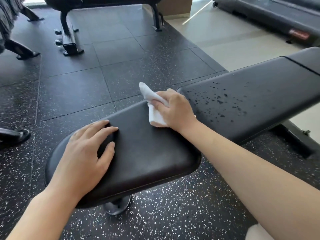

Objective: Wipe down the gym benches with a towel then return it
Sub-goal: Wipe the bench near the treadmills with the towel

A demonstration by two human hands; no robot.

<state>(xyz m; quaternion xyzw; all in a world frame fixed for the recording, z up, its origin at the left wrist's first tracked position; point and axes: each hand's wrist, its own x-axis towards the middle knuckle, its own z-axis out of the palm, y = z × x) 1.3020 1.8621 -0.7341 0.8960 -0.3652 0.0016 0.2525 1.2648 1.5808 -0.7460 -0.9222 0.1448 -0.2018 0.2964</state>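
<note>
Two hands are working on the bench (pixel 138 149) in the head view. The right hand (pixel 174 110) is gripping the white towel (pixel 156 116), with its fingers curled around the bunched cloth, and it is pressing the towel on the far right corner of the seat pad (pixel 147 153), just beside the gap to the long back pad (pixel 251 101). The left hand (pixel 86 153) is lying flat on the near left part of the seat pad, fingers straight and spread, holding nothing and steadying the bench.

Many water drops (pixel 223 99) are sitting on the back pad, while the seat pad is looking dry and clean, so I am judging that the seat is nearly done and the back pad is coming next. To do this well, the towel should be opened flatter, so more cloth is touching the pad, and it should be moving in long overlapping strokes toward the far right end, pushing the drops off and not spreading them. The left hand should be keeping light pressure so that the bench is not rocking.

The floor (pixel 155 213) is dark rubber tiles with white specks. Far on the right a pale floor (pixel 225 40) is beginning, and a treadmill (pixel 268 13) is standing there. Another bench (pixel 103 4) is standing far on the left.
</note>
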